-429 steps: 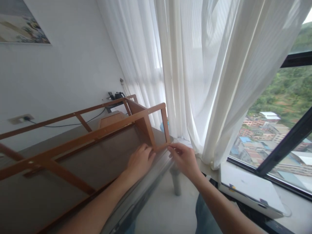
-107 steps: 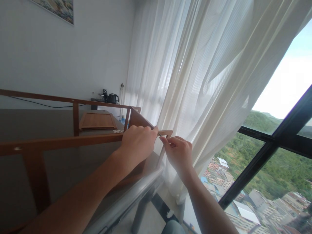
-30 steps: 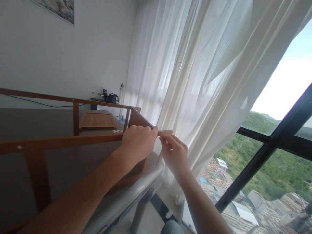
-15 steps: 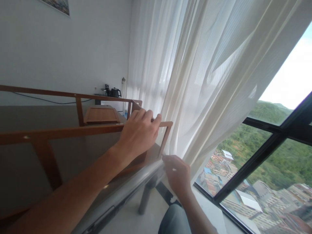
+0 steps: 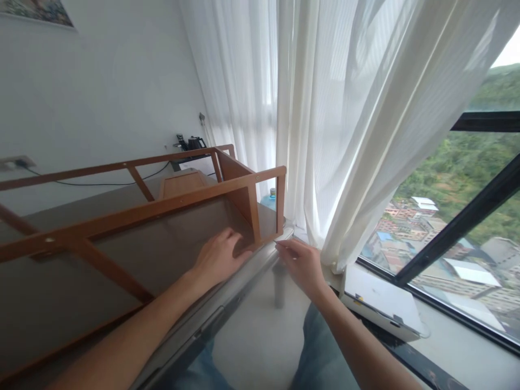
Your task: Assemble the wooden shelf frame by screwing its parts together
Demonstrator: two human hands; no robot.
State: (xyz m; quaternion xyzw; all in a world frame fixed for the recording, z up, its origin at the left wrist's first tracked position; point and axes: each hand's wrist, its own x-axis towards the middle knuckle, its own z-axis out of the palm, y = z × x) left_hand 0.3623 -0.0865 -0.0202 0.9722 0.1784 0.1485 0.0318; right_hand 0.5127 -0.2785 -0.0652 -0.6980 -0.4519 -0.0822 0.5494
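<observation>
A brown wooden frame [image 5: 162, 208] of rails and posts lies on its side on a dark grey table [image 5: 52, 303]. My left hand [image 5: 219, 255] rests on the frame's lower rail near its right end post, fingers curled over the wood. My right hand [image 5: 303, 262] hovers just past the table's right corner, below the frame's end, thumb and fingers pinched on something thin that I cannot make out.
A loose wooden panel [image 5: 181, 183] lies on the table inside the frame. White sheer curtains [image 5: 325, 119] hang close on the right. A white flat device [image 5: 382, 300] sits on the window sill. A black kettle [image 5: 195, 143] stands by the far wall.
My left hand dropped from the frame's top rail to its lower rail. My right hand left the top rail's end and now sits low by the table corner. The view tilted downward.
</observation>
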